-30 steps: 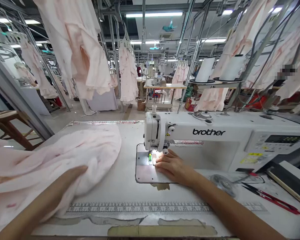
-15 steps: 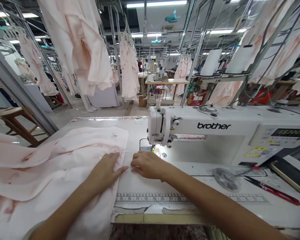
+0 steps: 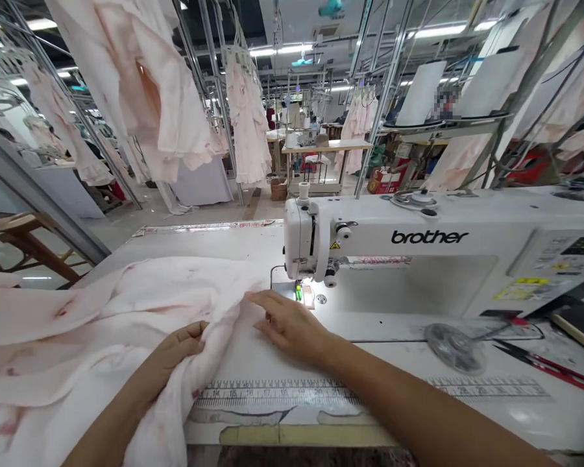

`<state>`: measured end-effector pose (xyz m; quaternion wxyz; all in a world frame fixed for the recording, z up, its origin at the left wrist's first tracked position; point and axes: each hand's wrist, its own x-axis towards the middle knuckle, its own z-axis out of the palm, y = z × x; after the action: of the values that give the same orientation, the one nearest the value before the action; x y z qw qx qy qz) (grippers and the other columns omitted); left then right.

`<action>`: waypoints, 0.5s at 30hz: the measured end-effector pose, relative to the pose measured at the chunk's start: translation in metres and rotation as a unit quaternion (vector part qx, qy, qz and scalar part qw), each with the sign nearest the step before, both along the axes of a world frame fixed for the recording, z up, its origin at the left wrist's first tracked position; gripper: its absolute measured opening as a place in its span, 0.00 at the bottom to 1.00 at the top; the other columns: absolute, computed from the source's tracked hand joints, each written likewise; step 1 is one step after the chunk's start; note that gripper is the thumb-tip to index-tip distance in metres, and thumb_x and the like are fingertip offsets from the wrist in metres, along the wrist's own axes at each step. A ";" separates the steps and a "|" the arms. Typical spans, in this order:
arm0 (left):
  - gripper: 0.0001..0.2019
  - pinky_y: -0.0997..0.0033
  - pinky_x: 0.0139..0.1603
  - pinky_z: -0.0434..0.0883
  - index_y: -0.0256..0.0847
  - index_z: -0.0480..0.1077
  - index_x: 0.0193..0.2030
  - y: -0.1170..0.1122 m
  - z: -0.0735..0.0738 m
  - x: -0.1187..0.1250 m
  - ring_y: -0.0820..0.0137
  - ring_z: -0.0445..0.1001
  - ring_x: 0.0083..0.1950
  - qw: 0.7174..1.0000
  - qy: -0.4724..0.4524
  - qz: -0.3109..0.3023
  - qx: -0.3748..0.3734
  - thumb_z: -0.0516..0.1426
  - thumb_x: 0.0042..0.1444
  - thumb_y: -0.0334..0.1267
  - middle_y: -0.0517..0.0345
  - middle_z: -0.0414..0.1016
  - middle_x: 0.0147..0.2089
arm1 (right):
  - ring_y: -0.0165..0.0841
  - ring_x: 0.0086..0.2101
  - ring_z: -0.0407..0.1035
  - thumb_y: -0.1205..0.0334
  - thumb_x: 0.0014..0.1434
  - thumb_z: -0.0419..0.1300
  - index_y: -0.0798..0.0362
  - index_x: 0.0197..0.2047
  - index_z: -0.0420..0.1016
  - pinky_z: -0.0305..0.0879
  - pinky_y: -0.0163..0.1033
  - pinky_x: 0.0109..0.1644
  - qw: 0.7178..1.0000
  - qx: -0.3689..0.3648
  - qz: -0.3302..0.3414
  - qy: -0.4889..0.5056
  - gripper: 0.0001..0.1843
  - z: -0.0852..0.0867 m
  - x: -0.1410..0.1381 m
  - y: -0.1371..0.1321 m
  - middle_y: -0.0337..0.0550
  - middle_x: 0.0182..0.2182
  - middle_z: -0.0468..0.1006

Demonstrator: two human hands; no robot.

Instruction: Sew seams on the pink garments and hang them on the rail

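In the head view, the left hand comes from the lower left, with its fingers bent over a fold of the cloth and gripping it. The right hand reaches across from the lower right, its forearm passing over the ruler strip. Its forefinger points left and touches the cloth's corner, while the thumb stands apart below; whether it pinches, I cannot tell.

Half a second ago, the left hand lay flatter, near the cloth's right edge, and the right hand was beside that edge. Now the left has drawn back and the edge is gathered.

The cloth is pale pink with small reddish marks, soft and wrinkled. It lies over the left part of the table, left of the sewing machine, and one fold hangs down at the front edge.
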<state>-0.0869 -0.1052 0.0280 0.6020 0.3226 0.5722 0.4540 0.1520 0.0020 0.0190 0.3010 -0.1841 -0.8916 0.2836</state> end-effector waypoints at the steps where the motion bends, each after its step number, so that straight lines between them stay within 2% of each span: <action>1: 0.15 0.75 0.28 0.67 0.37 0.74 0.37 -0.002 -0.002 0.000 0.71 0.71 0.27 1.000 -0.024 -0.011 -0.007 0.66 0.40 0.38 0.58 0.75 0.28 | 0.34 0.46 0.70 0.65 0.67 0.55 0.46 0.70 0.52 0.70 0.42 0.50 1.000 -0.007 0.001 0.014 0.31 0.000 0.000 -0.001 0.48 0.63 0.61; 4: 0.13 0.77 0.28 0.66 0.36 0.76 0.34 -0.002 -0.006 -0.003 0.72 0.71 0.28 0.995 -0.080 -0.052 -0.028 0.67 0.39 0.37 0.58 0.76 0.28 | 0.38 0.58 0.61 0.62 0.66 0.56 0.46 0.72 0.45 0.66 0.44 0.57 0.998 -0.008 0.032 0.059 0.36 0.002 0.001 -0.002 0.49 0.69 0.47; 5: 0.12 0.78 0.28 0.66 0.36 0.76 0.32 -0.001 -0.007 -0.004 0.72 0.71 0.28 0.993 -0.088 -0.066 -0.032 0.67 0.38 0.37 0.57 0.76 0.28 | 0.39 0.62 0.56 0.61 0.66 0.57 0.47 0.72 0.45 0.62 0.45 0.60 0.996 -0.009 0.050 0.069 0.36 0.004 0.000 -0.002 0.49 0.70 0.46; 6: 0.12 0.78 0.28 0.65 0.35 0.76 0.31 0.000 -0.009 -0.005 0.73 0.71 0.28 0.992 -0.092 -0.078 -0.035 0.67 0.38 0.36 0.57 0.76 0.28 | 0.40 0.63 0.54 0.60 0.66 0.58 0.48 0.71 0.49 0.59 0.45 0.62 0.995 -0.015 0.068 0.072 0.34 0.005 0.000 -0.002 0.51 0.69 0.49; 7: 0.11 0.77 0.28 0.65 0.35 0.76 0.29 0.002 -0.010 -0.006 0.72 0.71 0.28 0.991 -0.097 -0.089 -0.038 0.67 0.37 0.36 0.56 0.76 0.28 | 0.39 0.61 0.57 0.60 0.66 0.58 0.50 0.68 0.57 0.59 0.44 0.62 0.994 -0.027 0.084 0.069 0.29 0.005 -0.001 -0.002 0.52 0.65 0.57; 9: 0.10 0.75 0.30 0.65 0.34 0.76 0.28 0.004 -0.011 -0.007 0.71 0.71 0.28 0.989 -0.098 -0.100 -0.038 0.66 0.35 0.35 0.55 0.76 0.28 | 0.36 0.48 0.68 0.59 0.66 0.58 0.54 0.52 0.73 0.64 0.39 0.52 0.991 -0.071 0.093 0.063 0.13 0.005 -0.005 -0.003 0.48 0.48 0.74; 10: 0.10 0.74 0.31 0.65 0.33 0.77 0.29 0.005 -0.011 -0.008 0.70 0.71 0.29 0.989 -0.098 -0.102 -0.037 0.65 0.35 0.34 0.55 0.77 0.29 | 0.33 0.40 0.69 0.58 0.66 0.58 0.55 0.42 0.76 0.64 0.36 0.45 0.989 -0.101 0.089 0.062 0.09 0.005 -0.007 -0.003 0.44 0.38 0.75; 12: 0.12 0.73 0.31 0.65 0.33 0.77 0.30 0.006 -0.011 -0.007 0.69 0.70 0.30 0.990 -0.095 -0.102 -0.035 0.64 0.35 0.33 0.55 0.77 0.30 | 0.28 0.30 0.63 0.57 0.65 0.58 0.56 0.30 0.72 0.58 0.33 0.36 0.979 -0.176 0.075 0.069 0.14 0.002 -0.011 -0.003 0.38 0.27 0.68; 15: 0.11 0.75 0.29 0.61 0.34 0.76 0.30 0.004 -0.010 -0.005 0.71 0.67 0.28 0.991 -0.096 -0.090 -0.024 0.64 0.36 0.33 0.57 0.76 0.28 | 0.26 0.27 0.57 0.53 0.64 0.56 0.56 0.27 0.66 0.52 0.32 0.31 0.959 -0.266 0.065 0.078 0.18 -0.001 -0.015 -0.004 0.35 0.25 0.62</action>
<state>-0.0920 -0.1014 0.0177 0.6999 0.3128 0.4916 0.4130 0.1374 -0.0019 0.0183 0.2912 -0.1766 -0.7675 0.5431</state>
